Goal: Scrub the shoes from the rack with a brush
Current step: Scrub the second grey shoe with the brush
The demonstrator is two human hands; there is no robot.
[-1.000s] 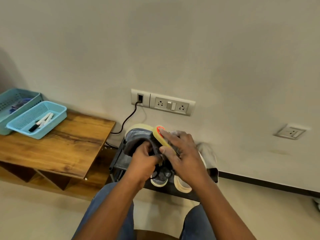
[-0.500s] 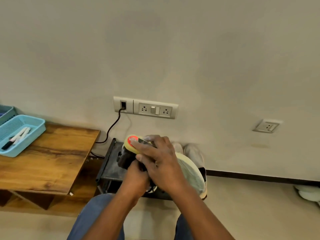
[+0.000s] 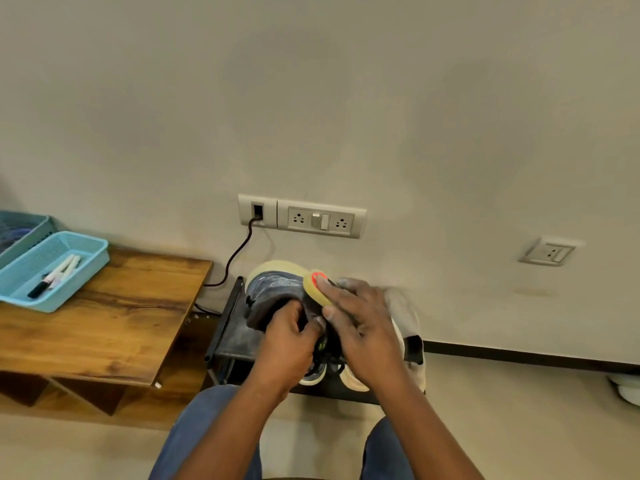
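Grey shoe (image 3: 273, 292) gripped in left hand (image 3: 287, 341) fingers, yellow brush (image 3: 317, 289) clamped under right hand (image 3: 363, 327) fingers against it

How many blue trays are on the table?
2. One tray, holding markers, sits on the wooden table; a second tray is behind it at the left edge, partly cut off.

Place: a room indoors, likely a home or a small office; which one cannot be told.
Wall: plain cream wall (image 3: 346, 98) with a switch-and-socket plate (image 3: 320, 220), a second socket (image 3: 549, 251) and a dark skirting strip (image 3: 519, 355).
Floor: pale and smooth.
Furniture: low wooden worktop (image 3: 114, 317) carrying blue plastic baskets (image 3: 86, 268) with markers (image 3: 57, 275); beside it a low black shoe rack (image 3: 235, 341) against the wall.
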